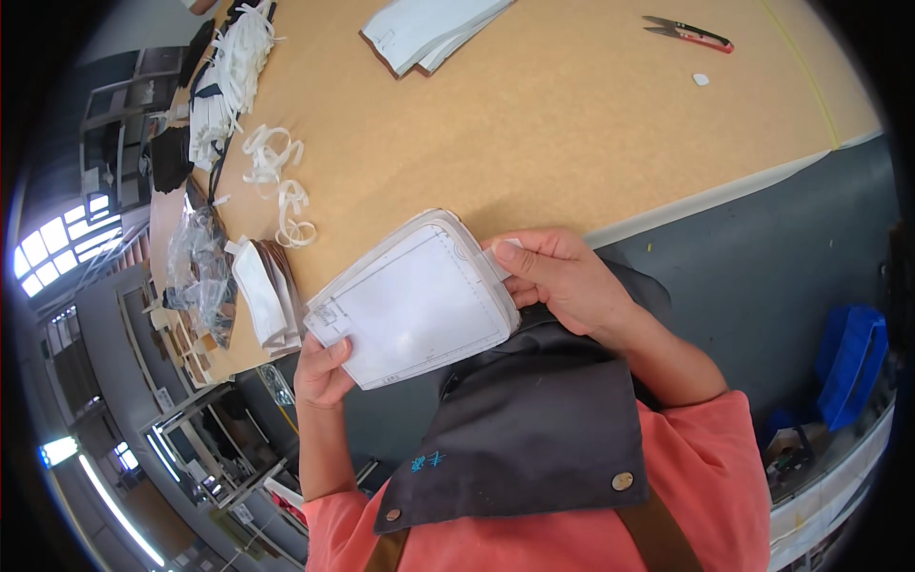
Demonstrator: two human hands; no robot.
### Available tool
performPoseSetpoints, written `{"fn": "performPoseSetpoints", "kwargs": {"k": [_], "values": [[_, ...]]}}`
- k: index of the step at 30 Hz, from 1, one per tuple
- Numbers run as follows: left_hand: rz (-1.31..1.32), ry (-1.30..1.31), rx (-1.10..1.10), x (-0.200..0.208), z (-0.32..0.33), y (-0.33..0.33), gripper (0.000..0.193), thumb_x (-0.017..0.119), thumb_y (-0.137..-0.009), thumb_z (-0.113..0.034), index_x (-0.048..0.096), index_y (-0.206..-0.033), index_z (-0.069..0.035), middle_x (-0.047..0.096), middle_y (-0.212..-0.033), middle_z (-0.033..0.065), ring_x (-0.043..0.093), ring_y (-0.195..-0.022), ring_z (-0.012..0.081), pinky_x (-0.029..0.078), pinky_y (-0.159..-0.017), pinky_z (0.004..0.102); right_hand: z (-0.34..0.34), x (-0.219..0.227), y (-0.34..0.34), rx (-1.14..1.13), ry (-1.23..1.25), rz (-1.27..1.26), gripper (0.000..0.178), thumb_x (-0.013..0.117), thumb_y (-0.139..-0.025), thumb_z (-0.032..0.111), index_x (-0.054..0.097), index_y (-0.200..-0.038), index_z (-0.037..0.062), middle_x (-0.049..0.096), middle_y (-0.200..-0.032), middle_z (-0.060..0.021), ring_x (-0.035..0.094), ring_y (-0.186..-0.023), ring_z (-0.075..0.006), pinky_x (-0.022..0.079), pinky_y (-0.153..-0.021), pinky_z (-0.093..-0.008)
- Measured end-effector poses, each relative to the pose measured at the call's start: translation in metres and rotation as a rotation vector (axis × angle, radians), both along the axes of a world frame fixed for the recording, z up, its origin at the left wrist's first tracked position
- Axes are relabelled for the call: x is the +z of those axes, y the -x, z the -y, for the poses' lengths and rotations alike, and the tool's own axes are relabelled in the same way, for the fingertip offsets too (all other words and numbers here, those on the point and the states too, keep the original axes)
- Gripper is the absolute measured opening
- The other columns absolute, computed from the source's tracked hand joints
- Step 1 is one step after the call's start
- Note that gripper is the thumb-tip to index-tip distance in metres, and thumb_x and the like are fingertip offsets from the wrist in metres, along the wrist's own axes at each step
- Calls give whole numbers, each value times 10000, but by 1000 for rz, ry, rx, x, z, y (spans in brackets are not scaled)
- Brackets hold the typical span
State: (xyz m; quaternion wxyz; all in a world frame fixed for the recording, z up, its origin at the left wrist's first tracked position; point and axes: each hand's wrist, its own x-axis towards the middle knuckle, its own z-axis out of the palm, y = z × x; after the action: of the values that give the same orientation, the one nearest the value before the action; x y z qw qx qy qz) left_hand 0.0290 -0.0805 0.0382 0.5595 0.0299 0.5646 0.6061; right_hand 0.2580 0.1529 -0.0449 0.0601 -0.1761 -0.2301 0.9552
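1. White, round-cornered sheet stack [419, 310]: we hold it by the tan table's [457, 133] near edge.
2. Bare left hand [324, 372]: clamped on its left corner.
3. Bare right hand [569, 286]: pinching a white tab [496, 266]; we should keep edges flush.

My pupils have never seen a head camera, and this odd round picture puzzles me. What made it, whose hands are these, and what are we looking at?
There is no machine here: the bare hands belong to the camera's wearer. A fisheye camera on the head looks down, so straight edges bend.

The left hand grips the lower-left corner of a white-topped stack. At its right edge, the right hand pinches a small white piece.

On the brown table lie snips, more sheets, curled white strips and a clear bag.
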Motion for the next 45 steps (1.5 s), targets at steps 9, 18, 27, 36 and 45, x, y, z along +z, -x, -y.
{"fn": "performPoseSetpoints", "kwargs": {"k": [9,18,27,36,45], "values": [[2,17,-8,-3,-2,3,675,749,-809,2,437,-1407,26,576,-1346,168,572,-1244,322,482,-1040,479,-1,0,0,-7,-28,31,428,490,-1057,299,594,-1276,-53,697,-1098,-135,700,-958,-186,572,-839,-319],[-27,40,-16,-5,-4,5,674,767,-806,-27,452,-1400,18,584,-1340,145,580,-1233,298,490,-1030,461,-2,-5,2,10,-7,-16,414,487,-1059,286,597,-1262,-57,691,-1099,-127,697,-965,-181,564,-867,-311],[-9,45,-3,-7,-8,5,622,765,-811,-20,487,-1366,20,612,-1298,143,609,-1192,290,514,-1003,436,-2,-5,4,-12,-29,14,418,473,-1062,297,606,-1245,-55,704,-1064,-128,709,-924,-187,579,-813,-315],[-45,60,7,-8,-6,7,643,759,-805,4,471,-1380,18,599,-1315,149,600,-1205,287,508,-1010,434,-1,-7,6,-23,-22,24,416,471,-1063,295,609,-1239,-56,707,-1057,-125,710,-905,-176,580,-803,-299],[-39,60,11,-8,-5,6,648,754,-810,0,463,-1389,13,593,-1325,152,596,-1211,289,508,-1009,429,-2,-4,7,21,5,46,425,463,-1067,297,591,-1268,-55,700,-1075,-129,705,-931,-179,575,-815,-300]]}}
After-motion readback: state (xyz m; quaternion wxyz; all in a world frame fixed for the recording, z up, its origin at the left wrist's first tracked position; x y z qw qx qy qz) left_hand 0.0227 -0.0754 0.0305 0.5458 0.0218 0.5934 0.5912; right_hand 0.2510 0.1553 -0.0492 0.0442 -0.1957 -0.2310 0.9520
